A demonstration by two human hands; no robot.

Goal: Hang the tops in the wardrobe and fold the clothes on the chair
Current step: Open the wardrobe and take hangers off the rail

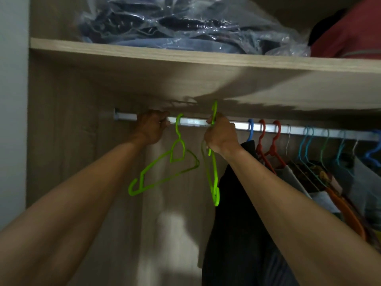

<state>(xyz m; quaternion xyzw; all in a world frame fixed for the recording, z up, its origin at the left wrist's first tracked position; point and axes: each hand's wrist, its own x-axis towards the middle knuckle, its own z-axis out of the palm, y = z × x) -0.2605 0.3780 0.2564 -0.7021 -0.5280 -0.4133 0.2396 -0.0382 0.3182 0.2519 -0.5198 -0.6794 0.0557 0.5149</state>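
Green plastic hanger is being gripped at its neck by the right hand, hook raised above the rail. Second green hanger is hanging tilted on the rail near its left end. Left hand is curling around the rail beside it. Black garment is hanging right of the hands; other hangers with clothes are filling the rail's right end. Bagged clothes are lying on the shelf above.

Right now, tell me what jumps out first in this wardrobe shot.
Two bright green hangers stand out mid-frame: one green hanger hooked on the rail, tilted; the other hanger gripped by the right hand, its hook above the rail. The left hand grips the rail beside them. Above, a clear plastic bag of dark clothes sits on the shelf.
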